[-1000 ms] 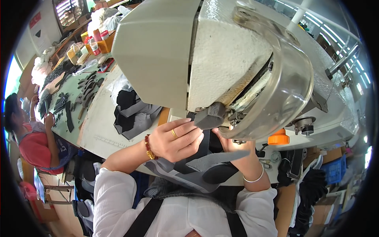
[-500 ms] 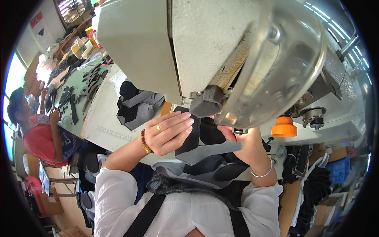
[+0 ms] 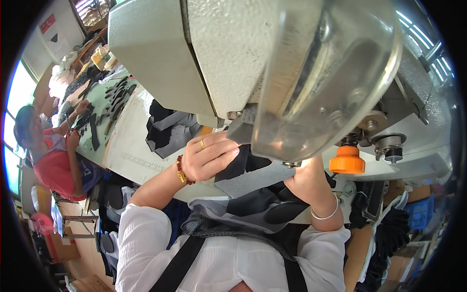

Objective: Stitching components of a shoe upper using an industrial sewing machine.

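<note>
My left hand (image 3: pixel 210 156), with a gold ring and a beaded bracelet, presses down on a grey and black fabric piece (image 3: pixel 253 176) just under the head of a large cream sewing machine (image 3: pixel 228 53). My right hand (image 3: pixel 305 181), with a thin white bangle, holds the same fabric from the right; its fingers are hidden behind a clear plastic guard (image 3: pixel 326 78). The needle area is hidden by the guard and the machine head. More grey and black fabric (image 3: pixel 253 207) hangs down into my lap.
A stack of grey and black cut pieces (image 3: pixel 168 127) lies on the white table (image 3: pixel 131 151) to the left. An orange knob (image 3: pixel 347 160) and metal spools sit at the right. Another person in red (image 3: pixel 58 155) works at a green table (image 3: pixel 99 104) far left.
The view has closed in on the machine head, which now fills the top. Both hands stay on the fabric, which has shifted slightly under the machine.
</note>
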`<action>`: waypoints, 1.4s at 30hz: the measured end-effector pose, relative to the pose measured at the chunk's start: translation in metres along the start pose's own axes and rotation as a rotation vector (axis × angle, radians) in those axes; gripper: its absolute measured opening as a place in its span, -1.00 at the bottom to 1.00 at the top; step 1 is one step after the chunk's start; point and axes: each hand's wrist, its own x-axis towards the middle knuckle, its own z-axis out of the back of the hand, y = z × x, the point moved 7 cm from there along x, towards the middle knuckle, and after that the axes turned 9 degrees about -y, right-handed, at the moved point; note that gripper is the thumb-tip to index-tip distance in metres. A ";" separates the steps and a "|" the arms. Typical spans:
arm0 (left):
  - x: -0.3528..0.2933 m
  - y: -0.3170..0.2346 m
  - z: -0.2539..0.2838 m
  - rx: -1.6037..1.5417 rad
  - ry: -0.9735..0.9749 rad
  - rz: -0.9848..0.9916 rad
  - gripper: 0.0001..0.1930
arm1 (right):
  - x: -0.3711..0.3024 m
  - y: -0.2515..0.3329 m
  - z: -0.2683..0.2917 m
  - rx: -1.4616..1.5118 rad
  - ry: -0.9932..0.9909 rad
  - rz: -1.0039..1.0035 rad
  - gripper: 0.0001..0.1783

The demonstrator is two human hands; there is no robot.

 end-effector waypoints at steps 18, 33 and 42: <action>0.016 -0.011 0.005 0.059 0.019 -0.036 -0.72 | 0.000 0.000 0.001 0.052 0.024 -0.024 -0.82; 0.004 -0.004 -0.007 0.073 0.044 -0.076 -0.73 | -0.002 -0.002 -0.004 0.049 0.038 -0.016 -0.79; 0.003 0.001 -0.020 0.082 0.068 0.113 -0.82 | -0.016 -0.012 -0.008 -0.087 0.004 0.064 -0.78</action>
